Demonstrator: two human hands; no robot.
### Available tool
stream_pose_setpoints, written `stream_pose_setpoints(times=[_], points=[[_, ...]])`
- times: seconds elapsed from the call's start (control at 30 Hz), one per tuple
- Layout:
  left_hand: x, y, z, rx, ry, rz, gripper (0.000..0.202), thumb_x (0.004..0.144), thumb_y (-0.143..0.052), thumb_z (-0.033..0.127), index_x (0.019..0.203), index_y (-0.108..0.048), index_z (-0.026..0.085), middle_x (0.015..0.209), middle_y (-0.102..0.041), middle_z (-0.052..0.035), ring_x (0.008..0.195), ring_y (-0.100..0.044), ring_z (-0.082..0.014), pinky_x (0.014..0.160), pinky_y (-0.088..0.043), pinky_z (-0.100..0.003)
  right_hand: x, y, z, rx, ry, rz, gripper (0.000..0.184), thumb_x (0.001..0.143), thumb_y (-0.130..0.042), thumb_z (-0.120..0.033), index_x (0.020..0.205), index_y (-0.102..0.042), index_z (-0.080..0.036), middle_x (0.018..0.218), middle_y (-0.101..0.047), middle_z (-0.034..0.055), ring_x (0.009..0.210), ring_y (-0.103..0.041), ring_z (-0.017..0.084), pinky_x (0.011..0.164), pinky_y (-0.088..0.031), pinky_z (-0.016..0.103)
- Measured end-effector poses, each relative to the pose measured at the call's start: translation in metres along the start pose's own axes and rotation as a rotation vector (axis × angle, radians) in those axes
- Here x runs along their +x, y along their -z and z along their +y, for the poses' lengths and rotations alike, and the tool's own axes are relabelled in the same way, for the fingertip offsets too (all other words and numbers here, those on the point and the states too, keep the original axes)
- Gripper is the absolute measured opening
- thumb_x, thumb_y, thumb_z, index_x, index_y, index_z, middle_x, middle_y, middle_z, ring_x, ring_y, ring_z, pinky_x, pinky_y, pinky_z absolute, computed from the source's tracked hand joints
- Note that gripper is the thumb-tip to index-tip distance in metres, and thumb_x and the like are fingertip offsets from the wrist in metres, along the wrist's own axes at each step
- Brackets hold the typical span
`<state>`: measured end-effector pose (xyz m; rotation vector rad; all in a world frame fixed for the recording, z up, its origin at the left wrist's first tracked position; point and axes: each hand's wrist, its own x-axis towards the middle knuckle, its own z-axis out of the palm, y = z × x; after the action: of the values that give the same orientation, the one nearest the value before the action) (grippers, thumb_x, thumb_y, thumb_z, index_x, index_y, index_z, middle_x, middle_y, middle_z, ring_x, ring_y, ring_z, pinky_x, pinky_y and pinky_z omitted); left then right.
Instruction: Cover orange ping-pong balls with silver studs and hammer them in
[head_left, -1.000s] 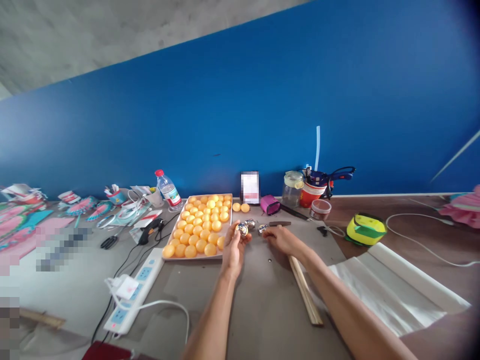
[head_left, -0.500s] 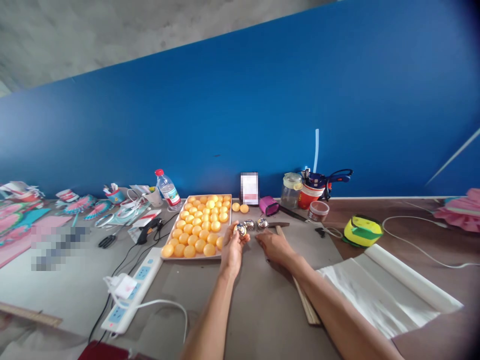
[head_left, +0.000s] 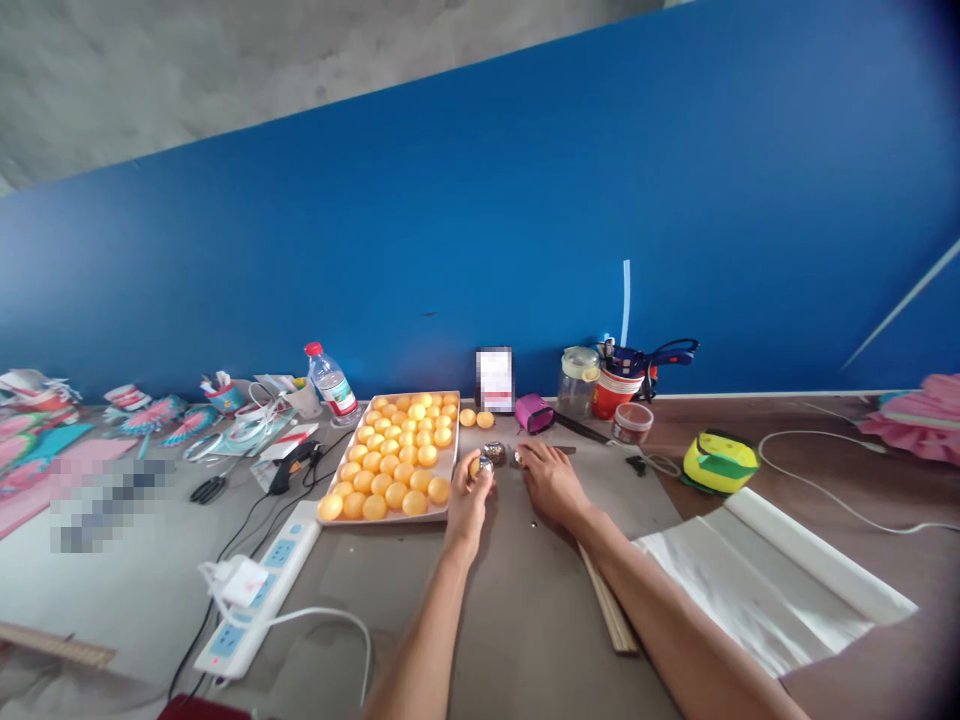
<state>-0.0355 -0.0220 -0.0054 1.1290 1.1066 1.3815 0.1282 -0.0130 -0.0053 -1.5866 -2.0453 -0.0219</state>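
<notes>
My left hand (head_left: 469, 497) is closed around a small ball (head_left: 481, 465) that is partly silver foil, partly orange. It sits just right of a tray (head_left: 397, 518) filled with several orange balls (head_left: 395, 457). My right hand (head_left: 551, 481) lies palm down on the grey table, fingers stretched toward a foil-wrapped ball (head_left: 494, 452) and covering another beside it. Two loose orange balls (head_left: 475, 418) rest behind the hands.
A white power strip (head_left: 259, 580) with cables lies front left, with a glue gun (head_left: 289, 467) and scissors (head_left: 206, 489) beyond it. A water bottle (head_left: 327, 382), pink box (head_left: 534, 411), jar and red cup (head_left: 611, 392) line the blue wall. Wooden sticks (head_left: 606, 607) and white paper (head_left: 757, 585) lie right.
My right hand drew back from the foil balls, then slid forward again and now covers one. My left hand sank slightly with its ball. The view shifted a little left.
</notes>
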Motion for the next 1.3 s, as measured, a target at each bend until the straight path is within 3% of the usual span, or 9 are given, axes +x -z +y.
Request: stream_pose_setpoints(times=[0.1,0.2,0.4,0.53,0.73,0.9,1.1,1.3], points=[[-0.002,0.0,-0.001,0.264,-0.102,-0.025,0.038,0.068,-0.064,0.029,0.105,-0.059,0.02,0.099,-0.059,-0.006,0.083,-0.056,-0.0163,0.081,-0.043,-0.033,-0.002,0.002,-0.004,-0.011,0.039,-0.037,0.034,0.083,-0.04,-0.016,0.114,-0.054,-0.02,0.111,-0.058,0.0105,0.1,-0.049,0.021,0.089,-0.031,0.033],[-0.004,-0.002,-0.003,0.379,-0.215,-0.055,0.035,0.068,-0.061,0.022,0.103,-0.058,0.019,0.104,-0.059,-0.0071,0.096,-0.054,-0.02,0.09,-0.038,-0.038,-0.002,0.002,-0.005,0.038,0.035,-0.015,0.031,0.081,-0.045,-0.02,0.11,-0.056,-0.019,0.104,-0.06,0.0095,0.097,-0.05,0.02,0.087,-0.032,0.032],[-0.017,-0.008,-0.004,0.581,-0.345,-0.271,0.033,0.071,-0.056,0.015,0.103,-0.056,0.021,0.097,-0.061,-0.0075,0.09,-0.056,-0.0212,0.083,-0.043,-0.037,-0.002,-0.002,0.0,0.093,-0.106,0.179,0.027,0.076,-0.049,-0.021,0.1,-0.058,-0.018,0.098,-0.06,0.0081,0.095,-0.05,0.021,0.085,-0.032,0.033],[-0.023,-0.01,-0.005,0.66,-0.428,-0.404,0.037,0.071,-0.057,0.016,0.107,-0.054,0.022,0.095,-0.061,-0.0075,0.09,-0.056,-0.0225,0.082,-0.044,-0.037,-0.002,-0.004,0.001,0.092,-0.09,0.208,0.026,0.077,-0.049,-0.024,0.101,-0.058,-0.018,0.101,-0.059,0.0089,0.095,-0.05,0.022,0.084,-0.031,0.033],[-0.018,-0.005,-0.008,0.818,-0.446,-0.305,0.041,0.072,-0.052,0.009,0.11,-0.051,0.022,0.101,-0.055,-0.0087,0.099,-0.051,-0.0243,0.087,-0.04,-0.041,-0.004,-0.002,-0.003,-0.019,-0.011,0.018,0.03,0.079,-0.049,-0.025,0.107,-0.057,-0.019,0.099,-0.059,0.0092,0.094,-0.049,0.023,0.086,-0.03,0.035],[-0.017,-0.002,-0.014,0.925,-0.465,-0.261,0.043,0.073,-0.049,0.009,0.114,-0.048,0.021,0.105,-0.052,-0.0105,0.104,-0.046,-0.0261,0.09,-0.038,-0.044,-0.003,-0.002,-0.003,-0.008,0.008,0.092,0.03,0.082,-0.047,-0.028,0.109,-0.058,-0.019,0.106,-0.059,0.0094,0.098,-0.048,0.023,0.089,-0.028,0.036],[-0.018,-0.002,-0.014,0.932,-0.451,-0.289,0.047,0.074,-0.048,0.008,0.119,-0.046,0.02,0.105,-0.051,-0.0112,0.105,-0.046,-0.0259,0.091,-0.037,-0.042,-0.004,-0.008,-0.003,-0.033,-0.013,0.007,0.033,0.081,-0.047,-0.025,0.113,-0.056,-0.021,0.105,-0.06,0.0095,0.097,-0.048,0.024,0.089,-0.03,0.037],[-0.015,0.0,-0.013,0.885,-0.453,-0.275,0.047,0.072,-0.052,0.011,0.118,-0.046,0.019,0.107,-0.055,-0.0115,0.104,-0.048,-0.0265,0.091,-0.037,-0.042,-0.002,-0.011,0.004,0.092,-0.013,0.163,0.037,0.082,-0.046,-0.028,0.116,-0.053,-0.016,0.112,-0.058,0.0112,0.102,-0.048,0.025,0.089,-0.034,0.039]])
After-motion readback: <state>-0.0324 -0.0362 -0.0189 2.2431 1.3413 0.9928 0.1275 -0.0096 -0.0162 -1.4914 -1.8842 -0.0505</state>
